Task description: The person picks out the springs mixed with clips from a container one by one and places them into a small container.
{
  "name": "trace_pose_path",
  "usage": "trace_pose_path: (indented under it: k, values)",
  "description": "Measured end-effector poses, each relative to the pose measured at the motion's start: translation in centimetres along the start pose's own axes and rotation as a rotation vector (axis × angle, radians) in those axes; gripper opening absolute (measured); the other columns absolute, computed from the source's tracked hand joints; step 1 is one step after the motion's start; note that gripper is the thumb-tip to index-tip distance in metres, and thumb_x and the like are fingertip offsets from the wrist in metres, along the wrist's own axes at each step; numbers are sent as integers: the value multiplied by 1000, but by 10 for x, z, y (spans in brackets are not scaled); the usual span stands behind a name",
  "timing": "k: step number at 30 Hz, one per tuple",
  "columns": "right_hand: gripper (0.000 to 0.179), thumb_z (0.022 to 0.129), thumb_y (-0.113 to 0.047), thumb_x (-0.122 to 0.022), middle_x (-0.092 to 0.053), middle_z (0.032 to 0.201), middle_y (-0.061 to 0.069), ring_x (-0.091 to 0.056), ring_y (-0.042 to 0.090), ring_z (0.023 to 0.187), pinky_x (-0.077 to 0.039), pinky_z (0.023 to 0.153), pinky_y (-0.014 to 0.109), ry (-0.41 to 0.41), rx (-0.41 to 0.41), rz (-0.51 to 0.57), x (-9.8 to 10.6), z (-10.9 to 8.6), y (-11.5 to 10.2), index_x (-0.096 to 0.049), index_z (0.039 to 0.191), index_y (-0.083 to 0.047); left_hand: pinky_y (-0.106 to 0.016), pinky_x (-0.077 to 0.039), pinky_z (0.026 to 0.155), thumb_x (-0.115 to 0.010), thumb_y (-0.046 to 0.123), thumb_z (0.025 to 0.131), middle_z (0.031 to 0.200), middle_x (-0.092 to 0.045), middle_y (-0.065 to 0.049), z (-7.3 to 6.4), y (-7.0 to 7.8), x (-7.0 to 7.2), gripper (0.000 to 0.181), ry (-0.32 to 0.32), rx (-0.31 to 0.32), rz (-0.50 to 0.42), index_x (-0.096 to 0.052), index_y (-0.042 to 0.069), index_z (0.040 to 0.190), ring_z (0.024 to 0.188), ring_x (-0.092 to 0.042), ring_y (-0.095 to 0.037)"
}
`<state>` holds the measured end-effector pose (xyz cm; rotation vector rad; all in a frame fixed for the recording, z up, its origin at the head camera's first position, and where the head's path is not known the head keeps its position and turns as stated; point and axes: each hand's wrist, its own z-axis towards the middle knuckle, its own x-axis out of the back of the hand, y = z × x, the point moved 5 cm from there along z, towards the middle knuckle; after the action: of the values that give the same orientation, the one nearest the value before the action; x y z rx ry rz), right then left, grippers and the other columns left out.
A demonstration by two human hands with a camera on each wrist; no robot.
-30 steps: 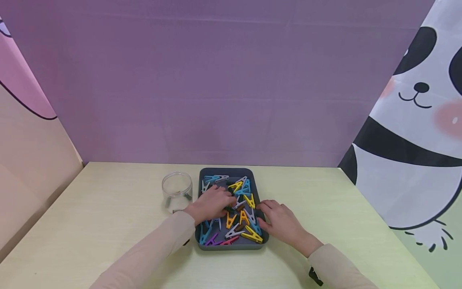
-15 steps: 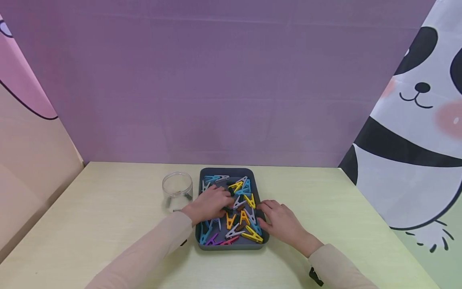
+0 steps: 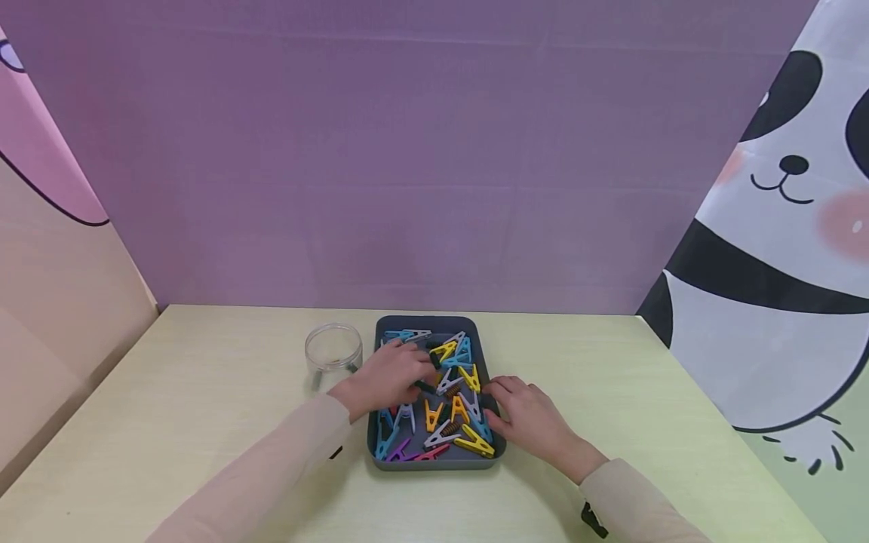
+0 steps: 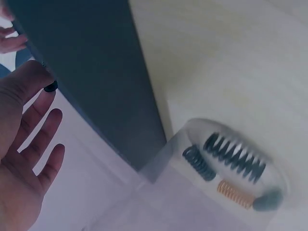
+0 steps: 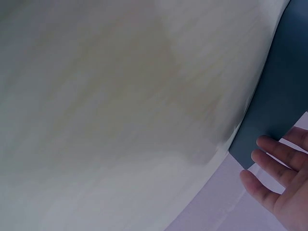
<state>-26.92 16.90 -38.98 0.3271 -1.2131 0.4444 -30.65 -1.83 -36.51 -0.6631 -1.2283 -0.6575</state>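
Observation:
My left hand (image 3: 390,375) is over the left half of the dark grey tray (image 3: 434,464). In the left wrist view, the left hand (image 4: 29,125) pinches a dark spring (image 4: 51,87) between thumb and index finger; only its end shows, and the other fingers are spread. Several plastic clothespins lie in the tray, such as a yellow clothespin (image 3: 475,443) and a purple clothespin (image 3: 402,451), with a few springs among them. My right hand (image 3: 529,415) rests against the tray's right wall, its fingers relaxed, as the right wrist view also shows.
A clear round jar (image 3: 333,354) stands left of the tray. Inside it, in the left wrist view, lie dark springs (image 4: 234,158) and a copper-coloured spring (image 4: 235,194). A purple backdrop (image 3: 407,173) rises behind the pale wooden table (image 3: 224,377).
My left hand has lifted slightly and shifted left towards the jar, with the dark spring pinched in it. The right hand, tray and jar have stayed in place.

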Motion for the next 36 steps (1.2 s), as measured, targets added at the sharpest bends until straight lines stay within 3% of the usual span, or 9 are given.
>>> trace_pose_path:
  k: [9, 14, 18, 27, 36]
  values:
    - [31, 80, -29, -65, -62, 108, 6, -58, 21, 100, -51, 78, 40, 14, 5, -4, 0, -1, 0, -62, 104, -11, -32, -40, 78, -67, 20, 79, 97, -65, 9, -9, -10, 23, 18, 74, 10, 3, -68, 24, 96, 91, -55, -13]
    - [31, 80, -29, -65, -62, 108, 6, -58, 21, 100, -51, 78, 40, 12, 7, -7, 0, -1, 0, -63, 104, -10, -32, -41, 79, -69, 22, 78, 94, -65, 8, -15, -16, 35, 17, 84, 40, 9, -68, 23, 95, 88, -53, -14]
    - [31, 80, -29, -65, -62, 108, 6, -58, 22, 100, -51, 78, 40, 14, 7, -8, 0, 0, 0, -63, 104, -10, -33, -43, 83, -69, 24, 78, 95, -65, 7, -19, -23, 41, 17, 91, 59, 21, -68, 24, 96, 91, -54, -14]
    - [30, 80, -29, -65, -62, 107, 6, -58, 21, 100, -51, 77, 39, 25, 16, -15, -2, 0, 0, -63, 103, -10, -35, -44, 84, -69, 19, 78, 89, -63, 7, -35, -40, 53, 14, 170, 74, 43, -68, 21, 92, 88, -55, -15]
    - [30, 80, -29, -66, -62, 107, 5, -58, 21, 100, -51, 77, 39, 22, 5, -11, -2, 0, 0, -63, 103, -11, -41, -44, 88, -69, 18, 77, 91, -65, 6, -51, -61, 65, 15, 204, 161, 32, -68, 20, 92, 91, -56, -16]
